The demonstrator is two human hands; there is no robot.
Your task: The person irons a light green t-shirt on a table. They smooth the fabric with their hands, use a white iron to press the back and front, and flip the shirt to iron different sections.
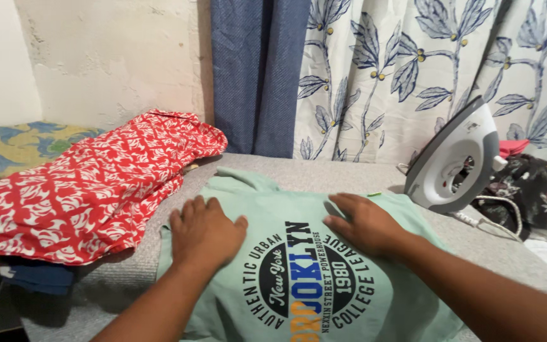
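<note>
A pale green t-shirt (273, 202) with a round dark, blue and yellow print lies spread on a grey padded surface (324, 168). My left hand (205, 233) rests flat on the shirt, left of the print, fingers together and pointing away from me. My right hand (365, 223) lies flat on the shirt to the right of the print, fingers pointing left. Neither hand holds anything.
A grey and white iron (454, 161) stands on its heel at the right, its cord (495, 218) trailing on the surface. A red and white patterned garment (96, 190) lies at the left. Dark floral clothes (536, 190) are heaped at far right. Curtains (413, 69) hang behind.
</note>
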